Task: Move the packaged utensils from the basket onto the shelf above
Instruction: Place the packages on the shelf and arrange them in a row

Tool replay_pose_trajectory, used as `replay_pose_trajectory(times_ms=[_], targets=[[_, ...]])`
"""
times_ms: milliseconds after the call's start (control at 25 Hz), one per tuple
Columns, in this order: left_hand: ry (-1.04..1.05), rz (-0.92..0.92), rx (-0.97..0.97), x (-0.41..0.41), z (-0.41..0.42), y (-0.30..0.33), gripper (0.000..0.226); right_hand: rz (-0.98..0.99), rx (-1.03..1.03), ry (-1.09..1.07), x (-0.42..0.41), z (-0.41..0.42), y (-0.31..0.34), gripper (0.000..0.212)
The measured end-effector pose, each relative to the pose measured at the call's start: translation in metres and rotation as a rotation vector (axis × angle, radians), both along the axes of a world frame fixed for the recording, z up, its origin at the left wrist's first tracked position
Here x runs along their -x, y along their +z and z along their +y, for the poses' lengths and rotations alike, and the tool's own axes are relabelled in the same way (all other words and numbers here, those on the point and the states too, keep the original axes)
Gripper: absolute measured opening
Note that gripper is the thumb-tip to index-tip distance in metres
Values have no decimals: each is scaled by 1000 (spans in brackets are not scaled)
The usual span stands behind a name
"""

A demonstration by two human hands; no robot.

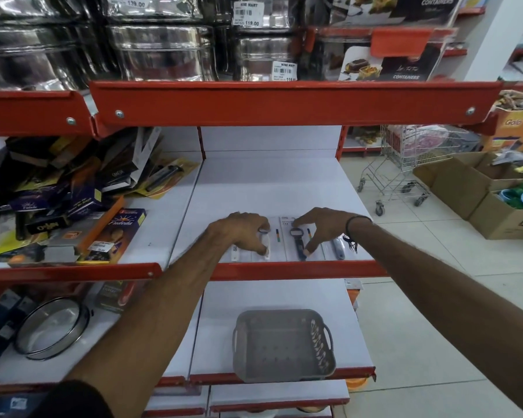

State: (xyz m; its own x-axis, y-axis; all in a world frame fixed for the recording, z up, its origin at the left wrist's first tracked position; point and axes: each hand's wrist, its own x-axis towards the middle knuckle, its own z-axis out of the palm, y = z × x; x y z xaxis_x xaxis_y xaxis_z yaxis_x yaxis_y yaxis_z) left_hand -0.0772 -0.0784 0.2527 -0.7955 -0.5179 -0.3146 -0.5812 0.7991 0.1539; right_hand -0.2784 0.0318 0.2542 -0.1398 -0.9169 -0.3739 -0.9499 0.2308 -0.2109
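Head view, and both hands are down on the white shelf (269, 182), right at its front edge, working the packaged utensils (296, 239) into a row. Left hand (242, 232) lies palm down, fingers curled, thumb pressing a clear-fronted pack flat. Right hand (320, 229) is arched over the next pack, thumb and fingers spread either side of a dark-handled tool, touching the card rather than lifting it. So this looks like the placing-and-straightening step. The packs are flat white cards, side by side, one more with a grey handle just right of the right hand. Below, the grey basket (284, 345) sits on the lower shelf, and it seems to hold only a few pieces along its right wall. Next move, I'd judge: let go, reach down into the basket, bring up what remains.
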Motion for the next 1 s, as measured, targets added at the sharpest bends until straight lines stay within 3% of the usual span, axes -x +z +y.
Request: replay_pose_trajectory(times_ms=[320,520,720,1000], targets=[[20,2,-40,2,0,-3,72,-6,-5,51,-7,-6,2,82],[-18,-117,51,13,2,4,72,-30,18,20,-1,-1,4,87],[-43,95,104,36,15,4,77,-27,30,-84,36,27,15,92],[-54,87,29,43,24,-18,75,-27,-14,-68,51,43,4,86]])
